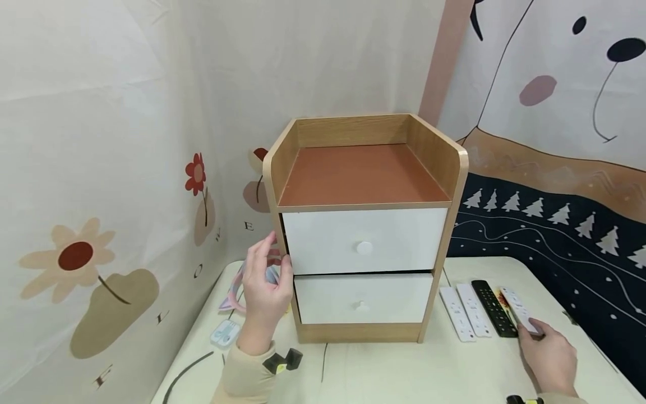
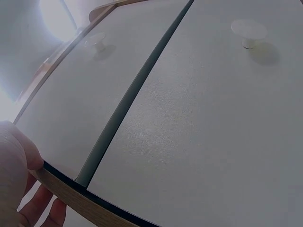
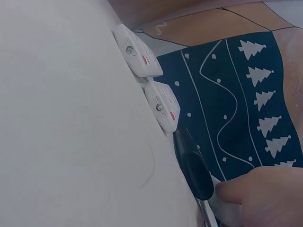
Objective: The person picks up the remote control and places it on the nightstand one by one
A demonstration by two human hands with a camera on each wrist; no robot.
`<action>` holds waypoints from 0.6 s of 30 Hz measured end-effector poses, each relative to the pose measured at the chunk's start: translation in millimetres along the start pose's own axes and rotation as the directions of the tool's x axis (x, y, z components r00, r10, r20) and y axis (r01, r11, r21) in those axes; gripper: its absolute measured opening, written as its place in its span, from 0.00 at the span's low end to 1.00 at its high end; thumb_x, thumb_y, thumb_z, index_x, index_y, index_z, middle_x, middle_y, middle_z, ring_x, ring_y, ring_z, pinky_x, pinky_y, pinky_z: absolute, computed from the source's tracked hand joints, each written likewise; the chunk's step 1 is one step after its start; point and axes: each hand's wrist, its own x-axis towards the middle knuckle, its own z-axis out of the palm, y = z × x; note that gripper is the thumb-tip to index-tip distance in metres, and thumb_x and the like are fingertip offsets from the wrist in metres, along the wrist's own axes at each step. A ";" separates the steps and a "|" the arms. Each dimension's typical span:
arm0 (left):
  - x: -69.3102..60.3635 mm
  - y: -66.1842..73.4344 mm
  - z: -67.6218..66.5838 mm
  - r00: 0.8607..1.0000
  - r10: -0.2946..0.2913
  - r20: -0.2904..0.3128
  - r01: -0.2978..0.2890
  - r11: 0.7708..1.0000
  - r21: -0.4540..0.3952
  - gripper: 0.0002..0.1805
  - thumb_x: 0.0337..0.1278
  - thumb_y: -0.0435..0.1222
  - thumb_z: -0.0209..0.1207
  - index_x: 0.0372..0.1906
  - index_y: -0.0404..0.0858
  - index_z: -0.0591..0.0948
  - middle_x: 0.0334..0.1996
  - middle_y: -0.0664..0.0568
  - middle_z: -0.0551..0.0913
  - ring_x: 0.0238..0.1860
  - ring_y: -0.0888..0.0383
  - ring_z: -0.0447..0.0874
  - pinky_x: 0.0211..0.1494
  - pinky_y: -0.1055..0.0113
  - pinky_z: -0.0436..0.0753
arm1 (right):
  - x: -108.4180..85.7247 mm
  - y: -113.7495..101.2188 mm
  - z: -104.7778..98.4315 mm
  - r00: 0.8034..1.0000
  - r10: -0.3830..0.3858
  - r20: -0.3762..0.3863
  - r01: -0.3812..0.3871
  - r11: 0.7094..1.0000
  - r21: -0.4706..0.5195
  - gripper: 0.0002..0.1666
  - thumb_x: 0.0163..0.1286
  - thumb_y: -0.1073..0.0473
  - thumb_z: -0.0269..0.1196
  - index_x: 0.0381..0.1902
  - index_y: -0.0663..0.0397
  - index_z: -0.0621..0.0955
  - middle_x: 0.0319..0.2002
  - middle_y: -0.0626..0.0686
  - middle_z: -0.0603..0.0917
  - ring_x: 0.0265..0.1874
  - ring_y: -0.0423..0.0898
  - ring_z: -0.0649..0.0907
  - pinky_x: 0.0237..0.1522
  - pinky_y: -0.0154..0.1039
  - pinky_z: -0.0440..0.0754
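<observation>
A small wood-trimmed cabinet (image 1: 363,332) with two white drawers stands on the table, both drawers in. My left hand (image 1: 267,292) grips the cabinet's left side edge. In the left wrist view its thumb (image 2: 26,149) lies at the front edge and the other fingers are behind the panel. At the right, my right hand (image 1: 550,353) holds the near end of a white remote control (image 1: 517,306). Beside it lie a black remote control (image 1: 492,308) and two more white ones (image 1: 456,314). The right wrist view partly shows this hand (image 3: 265,196) beside the black remote (image 3: 191,163).
Behind my left hand sits a pink and lilac item (image 1: 234,294), partly hidden. A small pale-blue box (image 1: 225,333) and a dark cable (image 1: 187,373) lie at the table's left. Printed cloth (image 1: 545,235) hangs close behind the table. A red-yellow patch (image 1: 502,298) shows between two remotes.
</observation>
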 end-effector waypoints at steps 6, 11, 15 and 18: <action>0.4 0.8 0.2 1.000 -0.010 -0.004 0.010 1.000 -0.011 0.32 0.62 0.18 0.63 0.73 0.27 0.78 0.55 0.32 0.84 0.45 0.46 0.86 0.52 0.80 0.87 | -3.7 -7.7 -5.0 0.995 -0.032 -0.096 0.039 0.996 0.078 0.31 0.82 0.48 0.62 0.67 0.70 0.82 0.52 0.74 0.89 0.50 0.71 0.86 0.54 0.64 0.76; -0.4 0.8 0.5 1.000 -0.014 -0.001 0.014 1.000 -0.026 0.32 0.62 0.17 0.63 0.73 0.27 0.78 0.55 0.32 0.84 0.46 0.45 0.86 0.53 0.80 0.87 | -12.9 -25.9 -13.4 0.963 -0.074 -0.259 0.124 0.975 0.185 0.28 0.78 0.49 0.68 0.64 0.64 0.87 0.50 0.71 0.92 0.30 0.22 0.78 0.41 0.42 0.70; -0.9 0.7 0.8 1.000 -0.019 0.005 0.019 1.000 -0.021 0.32 0.63 0.18 0.63 0.73 0.28 0.78 0.55 0.32 0.84 0.43 0.46 0.87 0.53 0.80 0.87 | -26.7 -50.1 -19.4 0.896 -0.141 -0.421 0.273 0.923 0.272 0.23 0.70 0.55 0.76 0.60 0.61 0.90 0.42 0.49 0.97 0.35 0.01 0.63 0.42 0.29 0.65; -1.1 0.8 0.2 1.000 -0.030 0.011 0.030 0.999 -0.013 0.32 0.63 0.18 0.64 0.74 0.29 0.78 0.56 0.33 0.84 0.41 0.46 0.88 0.53 0.79 0.87 | -36.5 -72.4 -25.8 0.839 -0.188 -0.511 0.394 0.857 0.332 0.23 0.64 0.61 0.80 0.57 0.61 0.91 0.36 0.14 0.87 0.41 0.00 0.67 0.46 0.19 0.62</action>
